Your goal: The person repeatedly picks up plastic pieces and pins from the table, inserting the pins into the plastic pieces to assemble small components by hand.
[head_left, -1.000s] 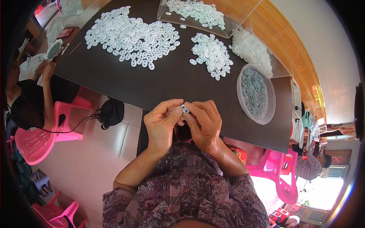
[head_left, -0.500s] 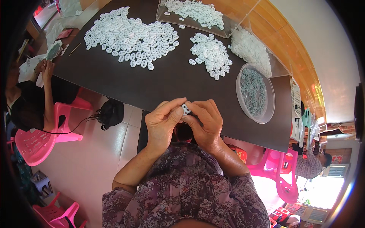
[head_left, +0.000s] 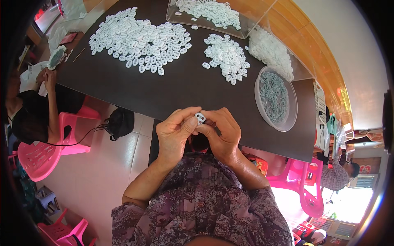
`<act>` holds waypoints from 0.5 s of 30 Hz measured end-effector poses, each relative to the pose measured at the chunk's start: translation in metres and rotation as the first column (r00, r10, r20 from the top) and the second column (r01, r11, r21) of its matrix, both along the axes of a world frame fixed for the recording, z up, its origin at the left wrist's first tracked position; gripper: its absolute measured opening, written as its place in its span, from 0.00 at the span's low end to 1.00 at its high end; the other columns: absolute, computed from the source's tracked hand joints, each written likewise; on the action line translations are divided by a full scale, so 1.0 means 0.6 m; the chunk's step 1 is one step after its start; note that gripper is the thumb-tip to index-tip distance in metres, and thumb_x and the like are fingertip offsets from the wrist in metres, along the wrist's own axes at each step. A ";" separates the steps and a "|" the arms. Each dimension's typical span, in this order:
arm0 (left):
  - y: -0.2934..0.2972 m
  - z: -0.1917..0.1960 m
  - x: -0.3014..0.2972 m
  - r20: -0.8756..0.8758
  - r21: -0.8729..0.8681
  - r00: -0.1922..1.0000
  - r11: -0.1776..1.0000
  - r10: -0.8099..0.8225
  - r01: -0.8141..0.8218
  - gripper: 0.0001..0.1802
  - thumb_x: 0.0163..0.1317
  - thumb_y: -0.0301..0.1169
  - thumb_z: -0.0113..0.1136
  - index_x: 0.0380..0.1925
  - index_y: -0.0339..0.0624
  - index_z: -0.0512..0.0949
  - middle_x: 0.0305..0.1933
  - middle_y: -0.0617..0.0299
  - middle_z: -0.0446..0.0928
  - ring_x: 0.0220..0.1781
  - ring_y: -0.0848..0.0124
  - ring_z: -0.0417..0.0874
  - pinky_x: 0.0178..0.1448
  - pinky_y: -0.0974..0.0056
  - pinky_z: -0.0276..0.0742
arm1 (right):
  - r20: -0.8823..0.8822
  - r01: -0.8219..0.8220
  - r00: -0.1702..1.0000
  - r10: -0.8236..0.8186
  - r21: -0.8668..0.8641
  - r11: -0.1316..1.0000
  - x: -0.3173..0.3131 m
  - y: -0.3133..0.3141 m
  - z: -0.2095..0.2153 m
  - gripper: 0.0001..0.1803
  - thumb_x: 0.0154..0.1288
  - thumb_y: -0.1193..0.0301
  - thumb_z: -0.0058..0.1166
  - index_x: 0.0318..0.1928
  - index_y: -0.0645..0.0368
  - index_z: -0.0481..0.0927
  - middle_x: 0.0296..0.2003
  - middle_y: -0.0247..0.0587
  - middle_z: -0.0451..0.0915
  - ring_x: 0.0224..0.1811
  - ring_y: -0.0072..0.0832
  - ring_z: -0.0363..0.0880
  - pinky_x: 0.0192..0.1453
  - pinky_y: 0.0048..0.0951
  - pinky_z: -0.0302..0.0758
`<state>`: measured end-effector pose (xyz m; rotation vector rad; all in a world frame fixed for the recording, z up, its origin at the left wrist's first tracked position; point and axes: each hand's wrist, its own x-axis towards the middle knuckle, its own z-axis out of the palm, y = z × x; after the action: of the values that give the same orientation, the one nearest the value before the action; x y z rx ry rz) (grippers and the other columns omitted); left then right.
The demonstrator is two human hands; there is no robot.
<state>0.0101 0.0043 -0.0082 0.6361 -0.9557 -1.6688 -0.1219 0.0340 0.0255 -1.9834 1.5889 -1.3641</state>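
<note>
Between my two hands, close to the table's near edge, is a small white plastic piece (head_left: 200, 118) with rounded ends and dark holes. My left hand (head_left: 174, 133) pinches it from the left with thumb and index finger. On the other side, the fingertips and thumb of my right hand (head_left: 223, 132) close on the same piece and cover part of it. Ahead on the dark table (head_left: 164, 91) lie a large heap of white oval pieces (head_left: 139, 39) with holes and a smaller heap of similar pieces (head_left: 227, 57).
A clear round bowl (head_left: 294, 107) of grey-green small parts (head_left: 274, 98) stands at the right. Behind it are a translucent white heap (head_left: 269, 53) and a clear tray (head_left: 184, 20) with more pieces. Another person (head_left: 33, 108) sits at the left, near a pink chair (head_left: 39, 160).
The white piece has turned slightly between my fingers, and more of its face with the dark holes shows. My hands have barely moved.
</note>
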 end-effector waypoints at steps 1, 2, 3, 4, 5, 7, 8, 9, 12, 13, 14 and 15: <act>-0.001 0.000 0.000 0.012 -0.052 1.000 0.999 0.003 -0.002 0.12 0.63 0.25 0.58 0.46 0.32 0.78 0.36 0.64 0.76 0.32 0.80 0.74 0.34 0.77 0.69 | 0.001 0.001 1.000 -0.001 0.000 1.000 0.000 0.000 -0.001 0.15 0.48 0.80 0.63 0.40 0.63 0.79 0.29 0.38 0.79 0.28 0.30 0.72 0.32 0.28 0.71; -0.001 -0.001 -0.001 0.013 -0.052 1.000 0.999 0.002 -0.001 0.12 0.63 0.25 0.58 0.46 0.32 0.78 0.36 0.64 0.76 0.32 0.80 0.74 0.34 0.77 0.69 | 0.012 -0.005 1.000 0.005 -0.025 1.000 0.000 0.000 -0.004 0.15 0.48 0.80 0.62 0.40 0.63 0.79 0.29 0.39 0.79 0.28 0.30 0.72 0.32 0.28 0.71; 0.000 -0.003 -0.003 -0.005 -0.062 1.000 0.998 0.011 -0.011 0.13 0.63 0.26 0.58 0.46 0.32 0.78 0.36 0.64 0.75 0.32 0.80 0.74 0.35 0.77 0.70 | 0.022 -0.010 1.000 0.011 -0.049 0.999 0.000 -0.001 -0.005 0.15 0.48 0.81 0.62 0.40 0.64 0.79 0.30 0.39 0.79 0.28 0.30 0.73 0.32 0.28 0.71; 0.000 -0.005 -0.005 -0.024 -0.072 1.000 0.997 0.019 -0.021 0.13 0.63 0.26 0.58 0.46 0.32 0.78 0.35 0.64 0.75 0.33 0.80 0.74 0.36 0.77 0.70 | 0.022 -0.009 1.000 0.010 -0.050 0.999 0.001 0.000 -0.006 0.15 0.48 0.81 0.62 0.40 0.64 0.79 0.30 0.39 0.79 0.28 0.30 0.73 0.32 0.28 0.71; 0.002 -0.005 -0.007 -0.024 -0.072 1.000 0.997 0.018 -0.020 0.13 0.63 0.26 0.58 0.46 0.32 0.78 0.35 0.64 0.75 0.33 0.80 0.74 0.36 0.77 0.70 | 0.029 -0.001 1.000 0.003 -0.059 0.998 0.002 0.001 -0.007 0.15 0.48 0.81 0.62 0.40 0.64 0.79 0.30 0.39 0.79 0.28 0.30 0.73 0.31 0.28 0.71; 0.008 -0.004 -0.012 -0.066 -0.072 0.996 0.995 0.058 -0.062 0.13 0.63 0.26 0.57 0.46 0.32 0.78 0.35 0.65 0.75 0.34 0.80 0.74 0.38 0.76 0.71 | 0.036 0.008 0.999 -0.006 -0.068 0.998 0.005 0.003 -0.008 0.15 0.49 0.81 0.62 0.40 0.64 0.79 0.30 0.39 0.79 0.28 0.30 0.73 0.31 0.28 0.71; 0.011 -0.003 -0.014 -0.066 -0.072 0.996 0.996 0.056 -0.061 0.13 0.63 0.26 0.57 0.46 0.32 0.78 0.35 0.65 0.75 0.34 0.80 0.74 0.38 0.76 0.71 | 0.038 0.019 0.999 -0.015 -0.093 0.996 0.008 0.004 -0.007 0.15 0.49 0.81 0.62 0.41 0.65 0.79 0.30 0.39 0.79 0.28 0.31 0.73 0.32 0.27 0.71; 0.013 -0.003 -0.017 -0.081 -0.082 0.993 0.992 0.088 -0.095 0.13 0.64 0.26 0.57 0.46 0.32 0.77 0.36 0.64 0.75 0.35 0.80 0.74 0.40 0.76 0.71 | 0.041 0.029 0.999 -0.024 -0.117 0.993 0.011 0.005 -0.007 0.15 0.50 0.80 0.62 0.41 0.65 0.78 0.30 0.40 0.79 0.28 0.31 0.73 0.32 0.27 0.71; 0.023 0.003 -0.021 -0.115 -0.051 0.984 0.988 0.137 -0.144 0.12 0.64 0.27 0.57 0.45 0.32 0.77 0.38 0.64 0.76 0.39 0.79 0.75 0.45 0.75 0.71 | 0.067 0.056 0.997 -0.048 -0.112 0.992 0.018 0.008 -0.006 0.15 0.51 0.80 0.62 0.42 0.66 0.78 0.32 0.41 0.79 0.29 0.32 0.73 0.33 0.27 0.71; 0.025 0.006 -0.023 -0.136 -0.010 0.978 0.987 0.155 -0.158 0.12 0.64 0.27 0.57 0.44 0.32 0.77 0.38 0.64 0.77 0.41 0.78 0.76 0.49 0.73 0.71 | 0.068 0.056 0.996 -0.048 -0.112 0.992 0.019 0.009 -0.008 0.15 0.51 0.80 0.62 0.42 0.66 0.78 0.32 0.41 0.79 0.29 0.32 0.73 0.33 0.27 0.71; 0.027 0.010 -0.024 -0.135 -0.010 0.979 0.987 0.156 -0.158 0.12 0.64 0.27 0.57 0.44 0.32 0.77 0.38 0.64 0.77 0.41 0.78 0.76 0.49 0.73 0.71 | 0.072 0.056 0.996 -0.048 -0.111 0.992 0.020 0.009 -0.011 0.16 0.52 0.79 0.62 0.43 0.66 0.77 0.33 0.42 0.79 0.30 0.32 0.73 0.33 0.27 0.71; 0.028 0.013 -0.025 -0.143 0.004 0.976 0.986 0.166 -0.167 0.12 0.64 0.27 0.57 0.44 0.32 0.77 0.39 0.63 0.77 0.41 0.78 0.76 0.50 0.73 0.71 | 0.076 0.055 0.996 -0.047 -0.109 0.993 0.022 0.010 -0.012 0.16 0.52 0.79 0.62 0.44 0.66 0.77 0.34 0.42 0.79 0.31 0.33 0.73 0.34 0.27 0.72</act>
<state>-0.0048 0.0212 -0.0001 0.5674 -0.7840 -1.5386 -0.1089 0.0400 0.0181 -1.9413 1.5733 -1.5584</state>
